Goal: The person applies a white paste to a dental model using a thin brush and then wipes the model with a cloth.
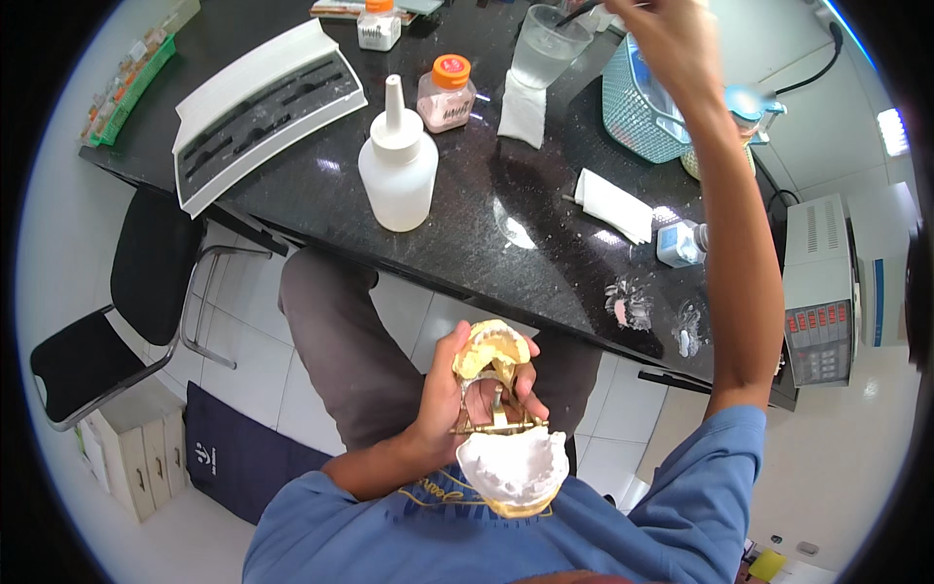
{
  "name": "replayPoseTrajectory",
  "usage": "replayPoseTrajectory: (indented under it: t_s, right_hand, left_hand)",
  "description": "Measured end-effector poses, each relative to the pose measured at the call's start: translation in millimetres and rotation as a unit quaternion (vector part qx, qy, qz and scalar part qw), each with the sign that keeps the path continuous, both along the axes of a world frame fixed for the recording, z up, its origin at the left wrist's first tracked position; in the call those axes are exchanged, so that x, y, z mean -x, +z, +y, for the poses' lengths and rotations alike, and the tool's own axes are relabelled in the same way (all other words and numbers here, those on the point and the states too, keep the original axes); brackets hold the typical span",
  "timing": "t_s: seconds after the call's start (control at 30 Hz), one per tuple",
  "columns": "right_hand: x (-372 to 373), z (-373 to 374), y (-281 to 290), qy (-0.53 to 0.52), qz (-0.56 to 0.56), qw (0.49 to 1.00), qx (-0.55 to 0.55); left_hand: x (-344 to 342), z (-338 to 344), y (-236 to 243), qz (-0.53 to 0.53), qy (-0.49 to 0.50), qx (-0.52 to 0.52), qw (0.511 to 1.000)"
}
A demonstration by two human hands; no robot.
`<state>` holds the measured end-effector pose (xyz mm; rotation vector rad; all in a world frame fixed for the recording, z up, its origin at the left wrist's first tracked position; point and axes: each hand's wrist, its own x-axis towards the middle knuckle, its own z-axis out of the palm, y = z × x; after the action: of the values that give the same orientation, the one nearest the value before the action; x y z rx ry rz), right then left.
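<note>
In my left hand (443, 389) is a brass dental articulator (498, 424), held open over my lap with the fingers wrapped round its frame. A yellow plaster jaw cast (491, 348) sits on its far side. On the near side, by my shirt, is a white jaw cast (516, 465) on a yellow base. My right hand (671, 44) reaches to the far side of the bench, fingers pinched on a thin dark-handled tool (578, 13). The tool's lower end dips into a clear plastic cup of water (551, 47); its tip is not clear to see.
On the black bench (292, 209) stand a white squeeze bottle (399, 180), an orange-capped powder jar (447, 95), a white tray (268, 112) and a teal basket (637, 112). A folded tissue (615, 206), small bottle (679, 244) and powder smears (628, 307) lie near its right edge.
</note>
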<state>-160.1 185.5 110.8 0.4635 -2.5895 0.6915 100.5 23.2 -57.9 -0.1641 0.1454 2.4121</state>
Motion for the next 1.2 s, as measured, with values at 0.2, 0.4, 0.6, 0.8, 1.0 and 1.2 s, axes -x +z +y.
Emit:
replayPoseTrajectory:
  t_s: [0.2,0.4,0.6,0.8,1.0,1.2]
  right_hand:
    - [-73,6,-55,0.094,-0.028,0.988,0.115]
    - [-94,23,-81,0.047,-0.057,0.996,0.049]
    - [-162,70,-59,0.109,-0.088,0.93,0.339]
    - [-227,96,-95,-0.017,-0.208,0.898,0.387]
    - [-237,97,-115,0.007,-0.178,0.901,0.396]
    - [-234,99,-121,0.002,-0.172,0.899,0.402]
  left_hand:
    - [3,-1,-2,-0.012,-0.007,-0.006,1.0]
    - [6,15,8,-0.015,-0.042,0.003,0.999]
    - [8,26,8,-0.024,-0.038,-0.002,0.999]
    - [7,41,9,-0.046,-0.037,0.007,0.998]
    - [4,44,6,-0.029,0.005,0.033,0.999]
    - [4,53,15,-0.059,0.051,0.057,0.995]
